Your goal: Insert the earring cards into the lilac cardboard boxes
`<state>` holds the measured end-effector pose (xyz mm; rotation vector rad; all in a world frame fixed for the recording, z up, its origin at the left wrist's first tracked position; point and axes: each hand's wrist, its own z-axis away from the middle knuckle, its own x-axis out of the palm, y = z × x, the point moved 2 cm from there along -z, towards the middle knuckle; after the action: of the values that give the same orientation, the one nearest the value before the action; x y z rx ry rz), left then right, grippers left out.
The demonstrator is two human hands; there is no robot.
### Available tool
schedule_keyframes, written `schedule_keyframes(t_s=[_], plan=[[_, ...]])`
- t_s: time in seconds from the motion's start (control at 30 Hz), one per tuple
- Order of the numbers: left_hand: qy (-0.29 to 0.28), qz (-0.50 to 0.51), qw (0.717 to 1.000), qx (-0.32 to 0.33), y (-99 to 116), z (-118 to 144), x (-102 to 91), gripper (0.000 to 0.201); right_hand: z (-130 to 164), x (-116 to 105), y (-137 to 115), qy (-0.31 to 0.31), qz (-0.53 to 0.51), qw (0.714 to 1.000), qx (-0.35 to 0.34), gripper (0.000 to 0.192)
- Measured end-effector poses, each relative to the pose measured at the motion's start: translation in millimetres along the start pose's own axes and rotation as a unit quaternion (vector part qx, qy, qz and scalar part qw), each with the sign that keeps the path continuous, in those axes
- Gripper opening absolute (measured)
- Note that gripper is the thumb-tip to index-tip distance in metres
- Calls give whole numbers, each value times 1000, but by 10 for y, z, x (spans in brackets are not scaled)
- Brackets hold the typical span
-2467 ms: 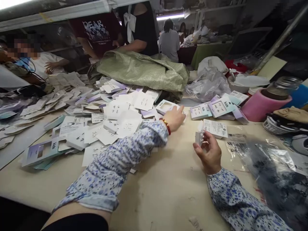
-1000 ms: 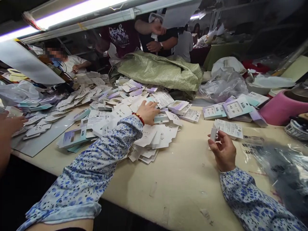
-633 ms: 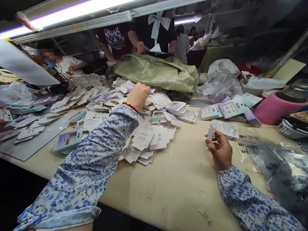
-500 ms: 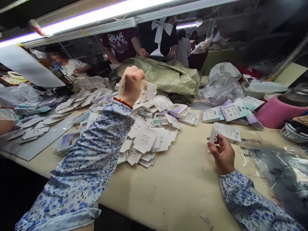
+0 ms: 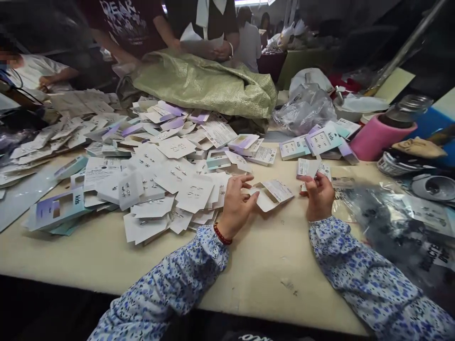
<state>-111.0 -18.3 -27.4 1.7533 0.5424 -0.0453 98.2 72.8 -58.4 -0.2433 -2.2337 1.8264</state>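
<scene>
My left hand (image 5: 235,204) rests on the beige table (image 5: 256,270) at the right edge of a heap of white earring cards (image 5: 159,187). Its thumb and fingers pinch the left end of a folded white card (image 5: 274,193) with printed text. That card lies low over the table between my two hands. My right hand (image 5: 319,195) holds a small stack of cards (image 5: 310,167) upright, a little to the right of it. Both of my sleeves are white with blue flecks, and a red bead bracelet sits on the left wrist.
A green woven sack (image 5: 206,85) lies behind the heap. "Kids" boxes (image 5: 322,139), a pink cylinder (image 5: 375,141) and crumpled clear bags (image 5: 394,222) crowd the right side. Other people (image 5: 128,23) stand and sit across the table.
My left hand rose from the heap as a fist with cards, then came down toward me and now holds one folded card beside my right hand. The camera tilted down.
</scene>
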Motion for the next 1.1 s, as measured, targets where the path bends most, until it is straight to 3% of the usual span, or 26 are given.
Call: schedule_keyframes(t_s=[0.13, 0.23, 0.3, 0.37, 0.43, 0.5, 0.67, 0.8, 0.87, 1.0, 1.1], plan=[[5, 112, 990, -89, -53, 43, 129, 55, 61, 46, 20, -71, 22, 997, 1, 72], [-57, 128, 987, -78, -27, 41, 191, 45, 87, 56, 24, -100, 29, 994, 9, 74], [-38, 90, 995, 3, 49, 20, 125, 28, 90, 52, 11, -102, 27, 994, 8, 73], [39, -3, 990, 138, 158, 3, -1, 19, 91, 48, -13, -99, 18, 995, 2, 70], [89, -117, 952, 267, 236, 5, -90, 20, 93, 44, -35, -96, 6, 995, 0, 68], [67, -197, 920, 333, 227, 15, -98, 23, 96, 39, -49, -90, -6, 996, 0, 69], [-37, -314, 907, 279, 12, 52, -3, 26, 92, 33, -74, -88, -12, 996, -12, 65], [-64, -348, 895, 270, -21, 73, -19, 34, 80, 12, -222, -154, 13, 987, -35, 67], [-44, -287, 910, 297, 16, 60, -61, 30, 101, -65, -384, -201, 44, 977, -59, 68], [51, -178, 931, 315, 91, -10, -154, 22, 256, -392, -793, -283, 135, 941, -130, 68], [80, -197, 918, 335, 143, -43, -151, 18, 467, -585, -1003, -393, 219, 867, -212, 73]])
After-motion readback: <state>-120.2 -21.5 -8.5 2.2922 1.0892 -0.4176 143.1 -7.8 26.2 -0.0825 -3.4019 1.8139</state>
